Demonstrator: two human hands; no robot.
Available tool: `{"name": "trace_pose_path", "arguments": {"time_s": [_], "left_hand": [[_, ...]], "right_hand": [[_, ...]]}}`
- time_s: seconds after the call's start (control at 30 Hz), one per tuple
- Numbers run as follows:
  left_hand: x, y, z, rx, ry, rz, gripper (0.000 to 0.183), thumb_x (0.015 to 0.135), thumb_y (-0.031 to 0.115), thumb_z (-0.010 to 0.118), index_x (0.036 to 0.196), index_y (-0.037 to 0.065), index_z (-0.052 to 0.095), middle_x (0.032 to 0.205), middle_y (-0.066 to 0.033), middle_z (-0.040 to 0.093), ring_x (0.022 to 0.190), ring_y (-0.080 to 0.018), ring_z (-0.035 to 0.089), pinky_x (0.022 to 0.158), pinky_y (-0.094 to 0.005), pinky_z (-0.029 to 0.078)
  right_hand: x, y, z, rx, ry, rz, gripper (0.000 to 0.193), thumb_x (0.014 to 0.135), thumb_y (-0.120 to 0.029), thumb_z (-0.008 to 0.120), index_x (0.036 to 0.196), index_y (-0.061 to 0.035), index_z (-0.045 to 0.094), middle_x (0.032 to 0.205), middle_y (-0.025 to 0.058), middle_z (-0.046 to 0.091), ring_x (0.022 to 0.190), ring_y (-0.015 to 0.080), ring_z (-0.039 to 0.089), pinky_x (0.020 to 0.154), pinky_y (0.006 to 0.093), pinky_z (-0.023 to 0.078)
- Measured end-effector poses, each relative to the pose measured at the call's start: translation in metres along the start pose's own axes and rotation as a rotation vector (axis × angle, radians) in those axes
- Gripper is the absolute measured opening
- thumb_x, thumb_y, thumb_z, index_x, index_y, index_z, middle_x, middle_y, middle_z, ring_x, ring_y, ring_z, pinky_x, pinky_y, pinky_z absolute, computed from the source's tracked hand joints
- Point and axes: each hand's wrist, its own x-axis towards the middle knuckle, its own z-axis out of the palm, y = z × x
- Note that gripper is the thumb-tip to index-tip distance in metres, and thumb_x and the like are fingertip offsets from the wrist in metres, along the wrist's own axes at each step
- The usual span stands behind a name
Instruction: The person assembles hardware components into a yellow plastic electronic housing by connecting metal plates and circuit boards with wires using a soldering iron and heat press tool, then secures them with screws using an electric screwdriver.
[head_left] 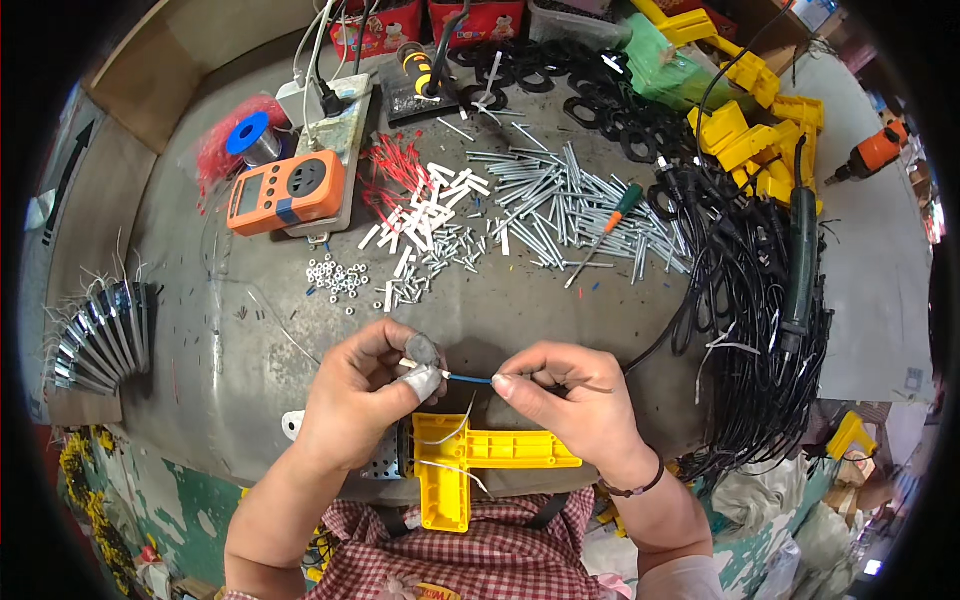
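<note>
Above the table's near edge, my left hand (350, 395) pinches one end of a blue wire (468, 379), near a small white sleeve (408, 364). Its thumb and a fingertip have greyish coverings. My right hand (575, 405) grips the wire's other part; a black cable (655, 352) runs out beyond that hand to the right. Below both hands lies an open yellow plastic tool housing (520, 449), with two thin pale leads (452, 468) across it. A perforated metal part (383, 466) sits at its left, partly hidden by my left wrist.
Metal screws (570, 190), white sleeves (435, 215), nuts (337, 277) and red wires (395, 165) are heaped ahead. An orange meter (287, 192) stands left of them, curved metal pieces (105, 340) further left. Black cables (755, 300) pile up right, near yellow housings (750, 140); a screwdriver (622, 208) lies on screws.
</note>
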Motion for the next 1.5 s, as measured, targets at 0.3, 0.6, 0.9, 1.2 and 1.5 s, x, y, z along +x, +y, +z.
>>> {"name": "trace_pose_path", "arguments": {"time_s": [0.3, 0.6, 0.9, 1.2, 1.5], "left_hand": [[0.001, -0.015, 0.009, 0.716, 0.126, 0.481, 0.024, 0.065, -0.003, 0.067, 0.087, 0.004, 0.059, 0.086, -0.0097, 0.061, 0.082, -0.0206, 0.061, 0.07, -0.0319, 0.049], [0.016, -0.006, 0.018, 1.131, -0.132, 0.587, 0.019, 0.065, 0.011, 0.072, 0.082, 0.012, 0.064, 0.082, -0.0015, 0.061, 0.091, -0.0204, 0.057, 0.089, -0.0381, 0.034], [0.043, -0.005, -0.031, 1.547, 0.432, 0.323, 0.028, 0.064, 0.004, 0.068, 0.09, 0.003, 0.058, 0.104, -0.0109, 0.053, 0.105, -0.0313, 0.045, 0.091, -0.039, 0.035], [0.008, -0.009, -0.011, 0.565, 0.234, 0.225, 0.021, 0.073, -0.006, 0.062, 0.093, -0.001, 0.057, 0.091, -0.0087, 0.062, 0.083, -0.0189, 0.061, 0.077, -0.0285, 0.048], [-0.003, 0.001, 0.003, 0.128, 0.066, 0.028, 0.018, 0.073, -0.003, 0.064, 0.086, 0.003, 0.053, 0.086, -0.0067, 0.06, 0.082, -0.0144, 0.057, 0.075, -0.0286, 0.046]], "right_hand": [[0.0, 0.004, -0.001, -0.141, -0.182, -0.105, 0.036, 0.086, -0.009, 0.054, 0.121, -0.0035, 0.045, 0.076, 0.009, 0.064, 0.071, 0.0215, 0.063, 0.063, 0.0321, 0.047], [0.005, 0.013, -0.013, -0.151, -0.229, 0.027, 0.046, 0.084, -0.007, 0.057, 0.128, -0.0055, 0.042, 0.074, 0.0065, 0.065, 0.06, 0.0141, 0.061, 0.062, 0.0268, 0.05], [0.01, 0.035, -0.014, 0.002, -0.084, 0.026, 0.017, 0.088, -0.008, 0.056, 0.098, 0.0055, 0.061, 0.071, 0.0055, 0.063, 0.059, 0.0071, 0.053, 0.055, 0.0212, 0.044], [0.005, 0.011, -0.012, -0.271, -0.035, 0.015, 0.018, 0.082, -0.02, 0.064, 0.09, -0.0046, 0.065, 0.057, 0.0061, 0.056, 0.048, 0.0087, 0.048, 0.048, 0.0254, 0.039], [-0.008, 0.004, -0.014, -0.212, -0.152, -0.062, 0.016, 0.08, -0.021, 0.066, 0.086, -0.0056, 0.066, 0.048, 0.001, 0.044, 0.046, 0.0046, 0.035, 0.044, 0.0243, 0.03]]}}
